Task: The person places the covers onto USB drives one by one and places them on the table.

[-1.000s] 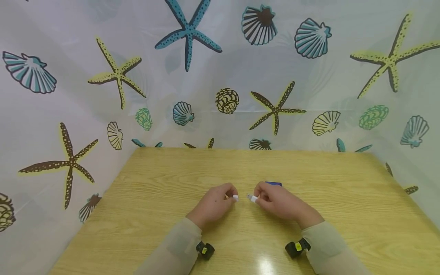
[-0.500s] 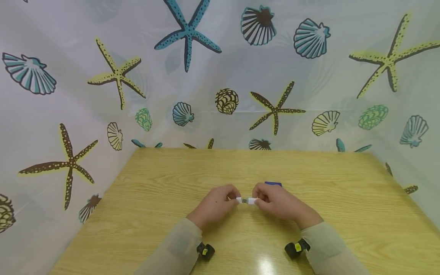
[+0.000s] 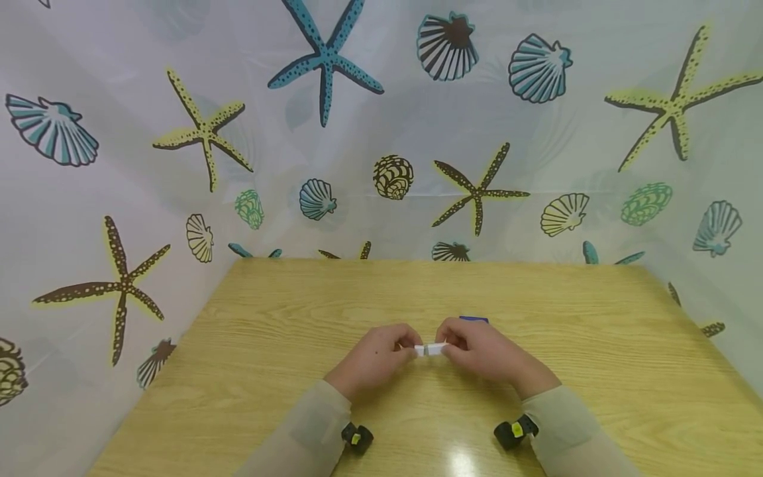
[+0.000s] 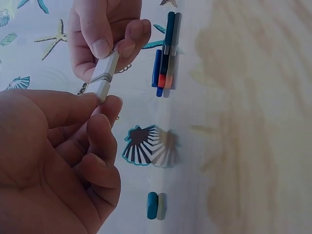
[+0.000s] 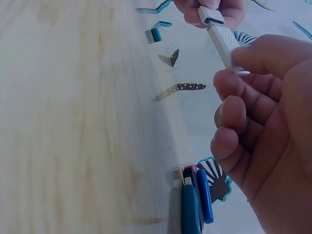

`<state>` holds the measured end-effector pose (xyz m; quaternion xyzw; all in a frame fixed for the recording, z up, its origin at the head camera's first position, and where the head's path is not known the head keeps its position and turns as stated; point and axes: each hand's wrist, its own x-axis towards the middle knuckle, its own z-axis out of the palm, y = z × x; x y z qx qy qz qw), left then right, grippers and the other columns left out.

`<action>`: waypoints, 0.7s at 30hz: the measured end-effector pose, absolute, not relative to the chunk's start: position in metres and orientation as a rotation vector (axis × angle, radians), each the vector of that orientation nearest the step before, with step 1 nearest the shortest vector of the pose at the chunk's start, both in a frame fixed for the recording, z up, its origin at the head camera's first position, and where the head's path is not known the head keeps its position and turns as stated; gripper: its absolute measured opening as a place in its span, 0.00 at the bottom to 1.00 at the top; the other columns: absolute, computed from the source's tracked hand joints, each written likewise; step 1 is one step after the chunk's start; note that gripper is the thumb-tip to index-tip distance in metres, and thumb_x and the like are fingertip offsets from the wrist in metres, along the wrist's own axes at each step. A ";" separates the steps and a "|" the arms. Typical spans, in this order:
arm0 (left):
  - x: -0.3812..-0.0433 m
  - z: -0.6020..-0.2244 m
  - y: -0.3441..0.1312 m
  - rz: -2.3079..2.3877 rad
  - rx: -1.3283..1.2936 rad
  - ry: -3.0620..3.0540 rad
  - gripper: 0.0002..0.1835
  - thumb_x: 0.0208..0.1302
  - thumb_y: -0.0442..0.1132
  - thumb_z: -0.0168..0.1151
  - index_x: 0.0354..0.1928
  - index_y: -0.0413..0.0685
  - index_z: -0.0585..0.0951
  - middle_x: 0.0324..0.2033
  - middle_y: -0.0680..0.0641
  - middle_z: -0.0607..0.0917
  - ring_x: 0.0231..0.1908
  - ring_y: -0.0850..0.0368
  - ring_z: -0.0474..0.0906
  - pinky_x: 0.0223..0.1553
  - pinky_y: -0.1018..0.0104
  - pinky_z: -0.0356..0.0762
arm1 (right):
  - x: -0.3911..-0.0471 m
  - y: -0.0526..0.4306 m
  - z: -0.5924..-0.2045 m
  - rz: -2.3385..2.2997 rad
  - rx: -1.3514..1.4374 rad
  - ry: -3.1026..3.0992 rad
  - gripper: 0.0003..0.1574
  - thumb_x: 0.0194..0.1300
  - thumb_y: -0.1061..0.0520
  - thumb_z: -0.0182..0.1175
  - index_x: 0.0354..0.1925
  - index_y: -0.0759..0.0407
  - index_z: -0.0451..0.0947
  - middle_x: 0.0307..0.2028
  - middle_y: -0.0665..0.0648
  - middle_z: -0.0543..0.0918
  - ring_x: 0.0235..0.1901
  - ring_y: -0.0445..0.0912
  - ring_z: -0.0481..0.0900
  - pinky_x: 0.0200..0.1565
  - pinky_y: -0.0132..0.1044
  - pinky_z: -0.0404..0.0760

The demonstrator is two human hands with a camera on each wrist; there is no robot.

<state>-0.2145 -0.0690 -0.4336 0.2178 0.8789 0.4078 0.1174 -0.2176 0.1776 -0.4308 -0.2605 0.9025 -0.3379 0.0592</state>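
Between my two hands is a white USB stick (image 3: 438, 348), its white cap (image 3: 420, 350) lined up in front of it. My left hand (image 3: 378, 358) pinches the cap between thumb and fingertips. With thumb and index finger, my right hand (image 3: 485, 348) grips the body of the stick. In the left wrist view only a narrow grey band shows between the cap (image 4: 101, 90) and the stick body (image 4: 105, 67). From the right wrist view, the cap (image 5: 211, 16) meets the stick (image 5: 223, 44) at a slight angle. Both hands are above the wooden table (image 3: 298, 298).
Just behind my right hand lies a blue object (image 3: 473, 319), mostly hidden. The left wrist view shows slim teal and blue items (image 4: 168, 36) with an orange-red part. A curtain (image 3: 357, 132) printed with shells and starfish stands round the table's back and sides.
My hands have come together. The metal plug of the USB stick, bare a second ago, has slid mostly into the cap, leaving a thin grey band in view.
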 end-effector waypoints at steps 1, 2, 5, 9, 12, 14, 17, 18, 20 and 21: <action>-0.214 -0.433 -0.069 1.194 0.637 2.573 0.04 0.75 0.44 0.60 0.45 0.63 0.83 0.36 0.60 0.82 0.34 0.61 0.77 0.38 0.61 0.76 | -0.217 0.178 -0.431 -1.031 -0.784 2.735 0.03 0.72 0.54 0.61 0.43 0.45 0.77 0.30 0.44 0.77 0.27 0.42 0.73 0.30 0.36 0.75; -0.214 -0.433 -0.069 1.194 0.637 2.574 0.04 0.75 0.44 0.60 0.46 0.63 0.82 0.36 0.60 0.83 0.34 0.61 0.77 0.38 0.61 0.76 | -0.217 0.178 -0.431 -1.039 -0.781 2.738 0.04 0.73 0.56 0.61 0.43 0.44 0.77 0.30 0.44 0.77 0.28 0.42 0.73 0.30 0.36 0.75; -0.214 -0.433 -0.069 1.202 0.636 2.579 0.04 0.75 0.44 0.60 0.45 0.64 0.82 0.36 0.60 0.83 0.34 0.61 0.77 0.38 0.61 0.76 | -0.217 0.178 -0.431 -1.059 -0.783 2.737 0.05 0.72 0.57 0.61 0.43 0.45 0.78 0.30 0.45 0.77 0.28 0.42 0.73 0.30 0.37 0.75; -0.214 -0.434 -0.069 1.215 0.634 2.584 0.03 0.74 0.44 0.61 0.44 0.62 0.82 0.35 0.58 0.83 0.33 0.60 0.76 0.36 0.62 0.76 | -0.216 0.178 -0.431 -1.091 -0.753 2.718 0.02 0.73 0.54 0.60 0.42 0.49 0.78 0.30 0.46 0.77 0.27 0.43 0.73 0.30 0.37 0.75; -0.215 -0.435 -0.069 1.213 0.631 2.590 0.02 0.74 0.44 0.62 0.44 0.60 0.82 0.34 0.57 0.83 0.32 0.60 0.75 0.34 0.63 0.75 | -0.216 0.178 -0.430 -1.129 -0.720 2.693 0.05 0.74 0.52 0.60 0.42 0.51 0.77 0.29 0.46 0.78 0.26 0.44 0.73 0.29 0.37 0.75; -0.215 -0.436 -0.069 1.209 0.626 2.595 0.03 0.74 0.45 0.62 0.44 0.59 0.82 0.34 0.58 0.82 0.32 0.61 0.75 0.34 0.63 0.75 | -0.216 0.179 -0.430 -1.144 -0.712 2.680 0.05 0.74 0.52 0.61 0.43 0.51 0.77 0.29 0.47 0.78 0.26 0.44 0.73 0.29 0.37 0.75; -0.215 -0.435 -0.068 1.209 0.625 2.591 0.03 0.73 0.44 0.62 0.44 0.58 0.83 0.33 0.58 0.82 0.32 0.60 0.75 0.35 0.62 0.75 | -0.216 0.179 -0.430 -1.145 -0.719 2.682 0.05 0.74 0.51 0.60 0.42 0.49 0.77 0.29 0.47 0.78 0.26 0.45 0.73 0.29 0.37 0.75; -0.215 -0.435 -0.068 1.211 0.625 2.587 0.03 0.73 0.43 0.62 0.44 0.57 0.83 0.33 0.58 0.82 0.32 0.60 0.74 0.35 0.62 0.75 | -0.216 0.180 -0.430 -1.142 -0.720 2.686 0.05 0.75 0.50 0.60 0.42 0.48 0.78 0.29 0.46 0.78 0.27 0.45 0.73 0.29 0.37 0.75; -0.215 -0.434 -0.068 1.215 0.626 2.579 0.04 0.73 0.42 0.63 0.44 0.55 0.85 0.33 0.58 0.82 0.32 0.60 0.74 0.35 0.62 0.74 | -0.216 0.180 -0.430 -1.142 -0.723 2.691 0.05 0.75 0.49 0.59 0.42 0.47 0.78 0.29 0.46 0.78 0.26 0.45 0.73 0.29 0.37 0.75; -0.215 -0.434 -0.069 1.220 0.629 2.572 0.05 0.73 0.42 0.62 0.44 0.54 0.85 0.32 0.57 0.82 0.31 0.60 0.73 0.34 0.63 0.74 | -0.216 0.180 -0.431 -1.145 -0.724 2.694 0.04 0.76 0.49 0.59 0.42 0.46 0.78 0.29 0.46 0.78 0.26 0.45 0.73 0.29 0.37 0.74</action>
